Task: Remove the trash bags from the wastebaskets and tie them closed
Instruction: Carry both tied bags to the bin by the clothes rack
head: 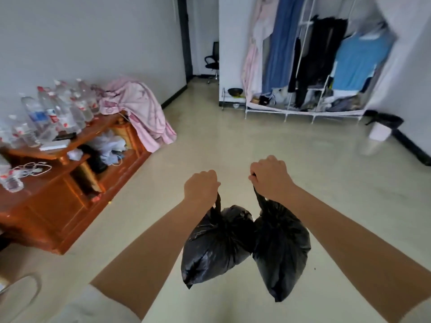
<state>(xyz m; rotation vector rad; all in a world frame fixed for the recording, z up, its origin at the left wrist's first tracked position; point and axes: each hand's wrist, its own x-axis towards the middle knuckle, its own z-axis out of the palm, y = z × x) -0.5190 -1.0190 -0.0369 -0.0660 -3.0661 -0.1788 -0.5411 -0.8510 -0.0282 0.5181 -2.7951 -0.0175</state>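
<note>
left hand (201,186): fist gripping neck of left black bag (215,243) | right hand (270,176): fist gripping neck of right black bag (281,252) | bags: necks cinched, hanging above floor (233,148), touching, near centre | wastebasket (382,127): black-lined, far right by wardrobe rack (314,66)

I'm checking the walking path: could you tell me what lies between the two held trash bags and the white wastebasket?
Only bare floor, in the head view, between the bags and the wastebasket.
</note>
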